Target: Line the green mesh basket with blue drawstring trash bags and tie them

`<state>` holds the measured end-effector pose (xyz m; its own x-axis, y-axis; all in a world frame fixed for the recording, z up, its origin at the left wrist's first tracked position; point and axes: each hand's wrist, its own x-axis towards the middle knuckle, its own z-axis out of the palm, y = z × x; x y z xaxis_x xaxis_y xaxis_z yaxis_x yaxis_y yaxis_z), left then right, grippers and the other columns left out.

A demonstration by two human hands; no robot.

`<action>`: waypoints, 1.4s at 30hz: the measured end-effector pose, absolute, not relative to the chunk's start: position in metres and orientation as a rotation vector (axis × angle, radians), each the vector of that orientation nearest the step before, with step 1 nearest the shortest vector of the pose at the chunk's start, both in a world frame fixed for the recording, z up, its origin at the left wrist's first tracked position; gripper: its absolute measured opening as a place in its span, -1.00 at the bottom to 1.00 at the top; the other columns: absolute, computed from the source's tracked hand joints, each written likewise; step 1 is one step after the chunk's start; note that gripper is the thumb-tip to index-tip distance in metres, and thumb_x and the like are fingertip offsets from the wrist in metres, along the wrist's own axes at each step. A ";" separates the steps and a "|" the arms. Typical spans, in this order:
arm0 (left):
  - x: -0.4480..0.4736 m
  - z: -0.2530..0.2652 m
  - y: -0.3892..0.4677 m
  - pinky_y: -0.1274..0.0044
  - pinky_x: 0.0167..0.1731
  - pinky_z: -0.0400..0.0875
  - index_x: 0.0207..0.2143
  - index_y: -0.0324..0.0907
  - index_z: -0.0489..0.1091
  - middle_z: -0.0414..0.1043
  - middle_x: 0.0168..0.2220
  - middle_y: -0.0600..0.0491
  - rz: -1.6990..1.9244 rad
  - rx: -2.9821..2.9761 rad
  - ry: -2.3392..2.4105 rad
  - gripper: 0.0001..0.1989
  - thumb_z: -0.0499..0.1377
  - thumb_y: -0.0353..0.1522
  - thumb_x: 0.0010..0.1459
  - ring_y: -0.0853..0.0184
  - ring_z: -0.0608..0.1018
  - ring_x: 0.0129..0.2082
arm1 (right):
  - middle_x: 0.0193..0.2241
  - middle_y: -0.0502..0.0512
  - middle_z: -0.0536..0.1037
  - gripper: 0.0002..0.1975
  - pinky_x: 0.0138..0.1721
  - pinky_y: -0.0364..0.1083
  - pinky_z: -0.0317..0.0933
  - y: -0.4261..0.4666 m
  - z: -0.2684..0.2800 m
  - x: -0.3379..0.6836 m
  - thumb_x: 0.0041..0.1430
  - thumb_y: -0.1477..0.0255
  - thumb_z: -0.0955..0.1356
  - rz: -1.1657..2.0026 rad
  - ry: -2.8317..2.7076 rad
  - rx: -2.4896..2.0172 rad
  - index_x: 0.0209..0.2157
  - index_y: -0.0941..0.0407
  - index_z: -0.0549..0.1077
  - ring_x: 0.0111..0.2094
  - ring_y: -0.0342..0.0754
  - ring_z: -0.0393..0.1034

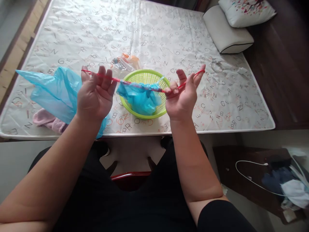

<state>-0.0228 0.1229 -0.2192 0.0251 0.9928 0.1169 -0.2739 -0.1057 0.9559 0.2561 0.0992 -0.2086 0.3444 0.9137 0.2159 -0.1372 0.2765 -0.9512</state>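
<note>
A thin red cord (117, 80) is stretched between my two hands, sloping slightly down to the right. My left hand (95, 96), palm up with curled fingers, has the cord's left end looped round its fingers. On the other side my right hand (182, 100) holds the right end, which runs over its fingers to an outstretched fingertip. A blue plastic bag (143, 100) is gathered along the middle of the cord and hangs down into a green plastic basket (145, 117). Whether the bag contains anything, I cannot tell.
Beside my left wrist lies another blue plastic bag (58, 93), partly over a pink cloth (47, 119). A clear bag (122, 64) with orange bits sits behind the basket. The letter-printed mattress (91, 32) carries a cushion (224, 30) and pillow (246, 11) at back right.
</note>
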 end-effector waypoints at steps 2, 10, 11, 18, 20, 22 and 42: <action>-0.026 -0.223 0.124 0.45 -0.11 0.47 0.18 0.28 0.35 0.60 0.03 0.31 1.410 1.069 0.934 -0.48 0.43 -0.02 0.25 0.40 0.58 0.01 | 0.03 0.03 0.55 -0.54 -0.44 -0.08 0.35 0.094 -0.203 0.249 0.48 -0.08 0.26 0.924 -0.985 -1.067 0.30 -0.34 0.41 -0.47 -0.17 0.30; 0.004 -0.212 0.097 0.51 -0.64 0.18 0.15 0.18 0.38 0.61 -0.16 0.18 1.224 1.084 0.948 -0.55 0.43 -0.14 0.30 0.52 0.31 -0.61 | -0.06 0.04 0.62 -0.56 -0.26 -0.08 0.43 0.077 -0.193 0.219 0.40 -0.02 0.42 1.038 -1.303 -1.142 0.15 -0.10 0.57 -0.25 -0.10 0.47; 0.009 -0.212 0.094 0.51 -0.66 0.19 0.09 0.12 0.39 0.60 -0.22 0.15 1.180 1.110 0.964 -0.58 0.45 -0.12 0.28 0.51 0.30 -0.63 | 0.00 0.06 0.62 -0.54 -0.20 -0.07 0.47 0.077 -0.194 0.214 0.37 -0.03 0.44 1.042 -1.342 -1.143 0.14 -0.08 0.57 -0.15 -0.06 0.52; 0.028 -0.222 0.084 0.53 -0.59 0.44 -0.13 -0.03 0.37 0.50 -0.44 0.11 0.924 1.235 0.899 -0.58 0.52 -0.16 0.16 0.35 0.57 -0.55 | -0.21 0.05 0.64 -0.37 -0.37 -0.09 0.47 0.079 -0.207 0.204 0.21 -0.18 0.50 1.415 -1.416 -1.073 0.07 -0.01 0.58 -0.34 -0.09 0.51; 0.031 -0.221 0.082 0.52 -0.55 0.51 -0.16 -0.04 0.36 0.52 -0.44 0.11 0.900 1.252 0.865 -0.59 0.52 -0.19 0.15 0.32 0.61 -0.51 | -0.32 0.00 0.60 -0.40 -0.42 -0.09 0.43 0.079 -0.208 0.206 0.20 -0.17 0.51 1.465 -1.405 -1.042 0.03 0.00 0.59 -0.41 -0.11 0.47; 0.035 -0.222 0.078 0.51 -0.50 0.55 -0.14 -0.04 0.37 0.53 -0.44 0.11 0.918 1.270 0.869 -0.61 0.51 -0.22 0.16 0.30 0.63 -0.48 | -0.35 -0.01 0.59 -0.44 -0.41 -0.07 0.44 0.078 -0.208 0.205 0.21 -0.15 0.51 1.434 -1.360 -1.054 -0.01 -0.01 0.61 -0.40 -0.09 0.47; 0.050 -0.215 0.062 0.55 -0.60 0.10 -0.03 -0.09 0.56 0.16 -0.59 0.22 0.877 1.421 0.864 -0.77 0.39 -0.28 0.28 0.45 0.23 -0.62 | -0.28 0.02 0.44 -0.48 -0.61 -0.12 0.01 0.095 -0.220 0.218 0.40 -0.22 0.30 1.102 -1.107 -1.092 0.05 -0.10 0.42 -0.54 -0.20 0.22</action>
